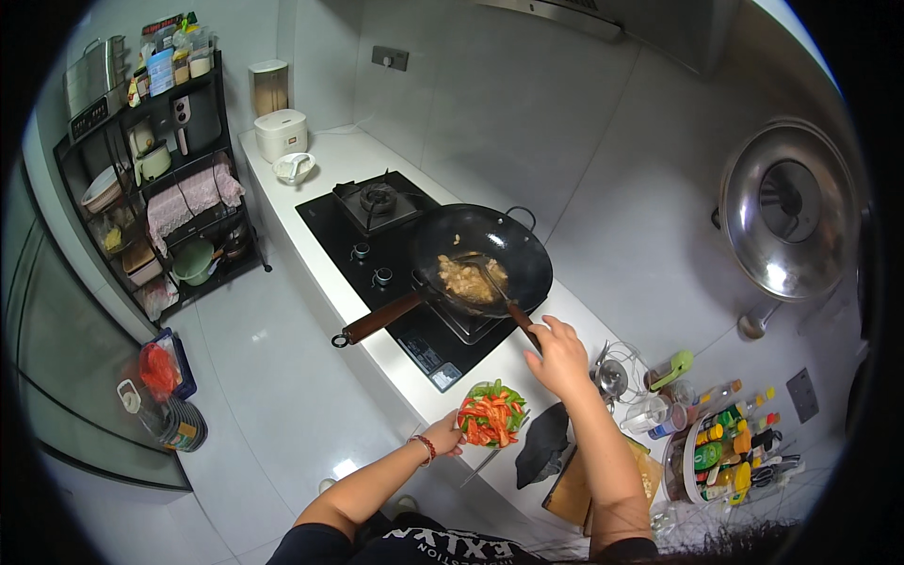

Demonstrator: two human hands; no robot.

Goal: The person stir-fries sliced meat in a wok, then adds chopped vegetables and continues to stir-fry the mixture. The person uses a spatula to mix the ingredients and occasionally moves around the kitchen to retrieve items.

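Note:
My left hand (pixel 445 434) grips the edge of a clear bowl of sliced red and green peppers (pixel 492 417) at the counter's front edge. My right hand (pixel 561 357) is at the wooden handle (pixel 524 325) of a cooking spatula, fingers apart around its end; I cannot tell whether they touch it. The spatula's head lies among browned pieces of food (pixel 470 280) in a black wok (pixel 526 261). The wok sits on the near burner of a black gas hob (pixel 339 226), its long wooden handle (pixel 381 319) jutting over the counter's front edge.
A dark cloth (pixel 540 452) and a cutting board (pixel 568 487) lie right of the bowl. Several bottles stand in a round rack (pixel 681 459). Farther left are a white bowl (pixel 294 168), a rice cooker (pixel 281 134) and a black shelf (pixel 224 106). A wok lid (pixel 787 261) hangs on the wall.

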